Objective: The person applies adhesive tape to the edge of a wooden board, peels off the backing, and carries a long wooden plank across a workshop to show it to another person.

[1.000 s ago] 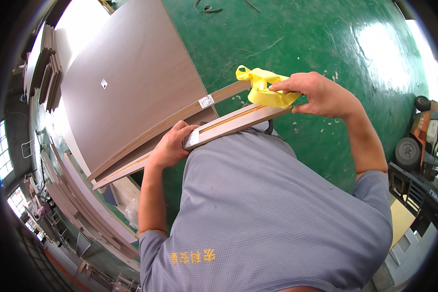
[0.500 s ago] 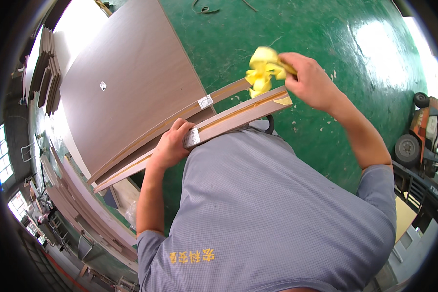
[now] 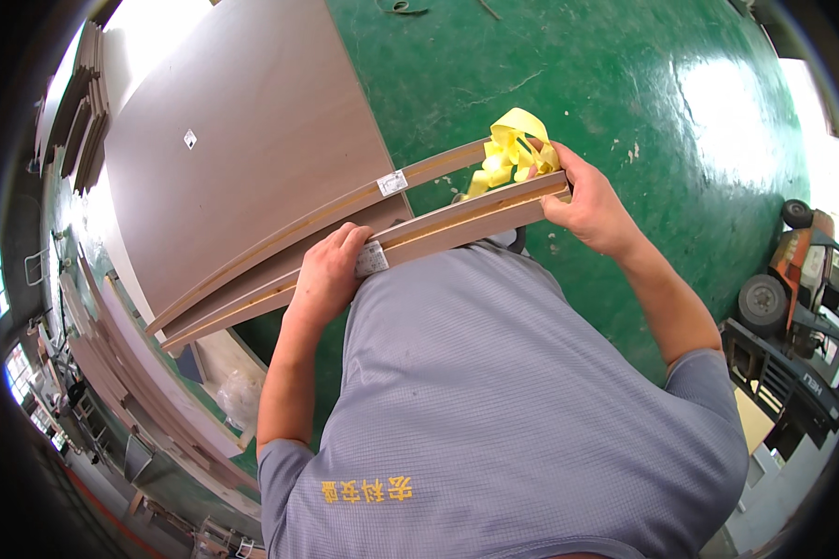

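A long grooved wooden strip (image 3: 475, 222) lies slantwise in front of my body, with a white label (image 3: 372, 259) near its middle. My left hand (image 3: 326, 270) is closed over it beside that label. At its right end my right hand (image 3: 587, 200) grips the wood, thumb on the near side and fingers behind, partly hidden. A crumpled tangle of yellow tape (image 3: 503, 158) hangs at those fingers, over the far edge. Beyond it runs a second grooved strip (image 3: 438, 166), also with a white label (image 3: 392, 183), touched by neither hand.
A large brown panel (image 3: 242, 140) with a small sticker stands or lies at the far left. More boards (image 3: 149, 401) are stacked at the left. Clear plastic wrap (image 3: 240, 396) lies near my left arm. An orange and black forklift (image 3: 792, 289) stands at the right on the green floor (image 3: 606, 84).
My right hand has come down from above the strip with the yellow tape and now grips the strip's end. The near strip has turned slightly. My left hand keeps its hold.
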The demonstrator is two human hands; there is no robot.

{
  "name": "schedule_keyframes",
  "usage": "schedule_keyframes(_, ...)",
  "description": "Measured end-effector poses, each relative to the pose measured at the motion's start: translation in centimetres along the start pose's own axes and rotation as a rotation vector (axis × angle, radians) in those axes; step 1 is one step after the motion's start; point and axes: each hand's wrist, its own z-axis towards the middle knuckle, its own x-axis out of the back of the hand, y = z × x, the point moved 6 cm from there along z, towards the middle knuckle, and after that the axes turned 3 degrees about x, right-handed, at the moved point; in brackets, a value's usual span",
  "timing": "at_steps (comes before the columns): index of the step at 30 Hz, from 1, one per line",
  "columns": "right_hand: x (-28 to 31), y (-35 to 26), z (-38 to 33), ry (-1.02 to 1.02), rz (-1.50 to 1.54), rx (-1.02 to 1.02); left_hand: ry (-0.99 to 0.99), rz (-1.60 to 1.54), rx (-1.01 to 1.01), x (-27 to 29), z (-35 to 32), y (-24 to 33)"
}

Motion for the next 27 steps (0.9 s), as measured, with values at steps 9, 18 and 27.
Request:
schedule_keyframes(9,-0.6,-0.8,-0.2,0.009,-0.118,-0.018,0.036,0.022,-0.030,0.1,-0.1,0.0)
schedule_keyframes(18,-1.0,-0.4,-0.3,0.004,-0.104,-0.002,0.047,0.011,-0.025,0.1,-0.4,-0.1)
schedule_keyframes(27,-1.1,-0.6,-0.5,0.039,-0.090,0.016,0.049,0.026,-0.025,0.0,-0.4,-0.1)
